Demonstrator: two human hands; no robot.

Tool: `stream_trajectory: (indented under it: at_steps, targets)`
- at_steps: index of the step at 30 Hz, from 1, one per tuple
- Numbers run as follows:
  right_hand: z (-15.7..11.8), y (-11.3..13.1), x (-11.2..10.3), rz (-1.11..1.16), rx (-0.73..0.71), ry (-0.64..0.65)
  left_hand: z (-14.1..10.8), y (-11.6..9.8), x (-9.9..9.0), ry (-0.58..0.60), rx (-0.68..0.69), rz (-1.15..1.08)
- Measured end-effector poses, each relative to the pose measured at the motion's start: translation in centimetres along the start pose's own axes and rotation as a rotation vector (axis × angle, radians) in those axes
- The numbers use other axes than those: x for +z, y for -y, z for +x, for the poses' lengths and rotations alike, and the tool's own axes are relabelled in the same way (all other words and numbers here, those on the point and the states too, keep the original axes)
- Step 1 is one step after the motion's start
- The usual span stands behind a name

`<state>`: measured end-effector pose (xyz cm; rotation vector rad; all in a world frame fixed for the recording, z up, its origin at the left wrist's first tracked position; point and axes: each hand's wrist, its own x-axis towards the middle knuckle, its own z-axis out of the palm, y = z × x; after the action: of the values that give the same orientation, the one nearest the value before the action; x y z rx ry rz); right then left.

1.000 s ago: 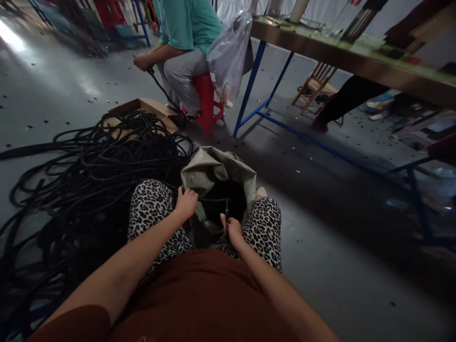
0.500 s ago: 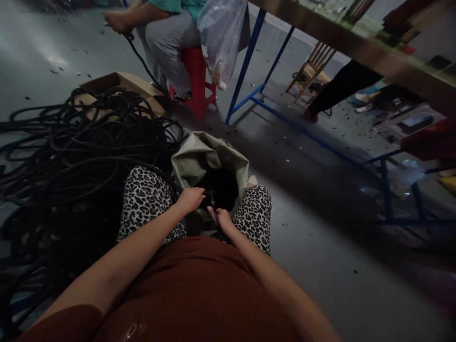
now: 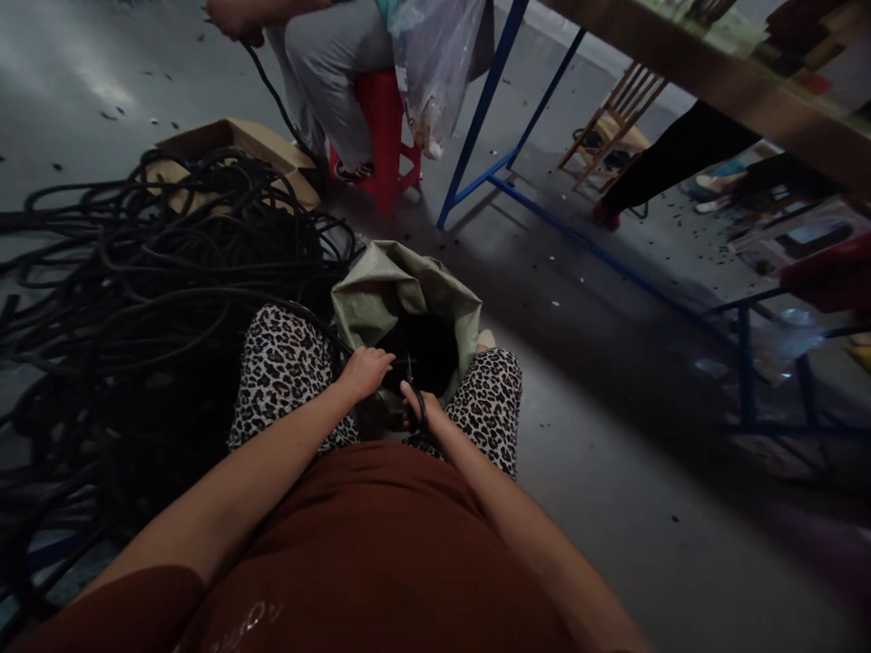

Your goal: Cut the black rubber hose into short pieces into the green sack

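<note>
Between the knees stands a green-grey sack [image 3: 367, 286] with its mouth open and a dark inside. My left hand [image 3: 367, 372] is closed round the end of a black hose that runs in from the pile [image 3: 183, 263] on the left. Scissors [image 3: 423, 410] with dark handles are gripped in my right hand [image 3: 423, 408], their blades pointing up over the sack's mouth, close to my left fingertips. Whether the blades touch the hose is too dark to tell.
Behind the hose pile lies an open cardboard box [image 3: 238, 136]. A person in grey trousers sits on a red stool [image 3: 385, 136], holding a black hose. To the right are a blue-legged table [image 3: 646, 68] and a wooden chair [image 3: 622, 100].
The view has shifted slightly, moving the surroundings up and to the right. The scissors have turned a little in my right hand, and their blades look closer together.
</note>
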<state>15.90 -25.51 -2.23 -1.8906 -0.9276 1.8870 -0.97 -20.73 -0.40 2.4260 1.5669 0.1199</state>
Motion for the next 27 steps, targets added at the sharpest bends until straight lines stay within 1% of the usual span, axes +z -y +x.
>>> stream_trajectory:
  at_steps: [6, 13, 16, 20, 27]
  targets:
    - [0.2, -0.1, 0.0, 0.059, -0.003, 0.012, 0.2, -0.3, 0.3, 0.02, -0.017, -0.026]
    - [0.9, -0.6, -0.3, -0.027, 0.022, 0.021, 0.1, -0.7, 0.3, 0.034, -0.029, 0.023]
    - [0.7, -0.5, -0.2, -0.013, 0.011, 0.015, 0.1, -0.9, 0.1, 0.047, -0.028, 0.026]
    - [0.6, -0.4, -0.2, -0.017, 0.031, 0.013, 0.0, -1.1, -0.2, 0.058, -0.055, 0.028]
    - [1.0, -0.8, -0.2, -0.013, 0.006, 0.033, -0.1, -1.0, -0.3, 0.031, -0.055, 0.053]
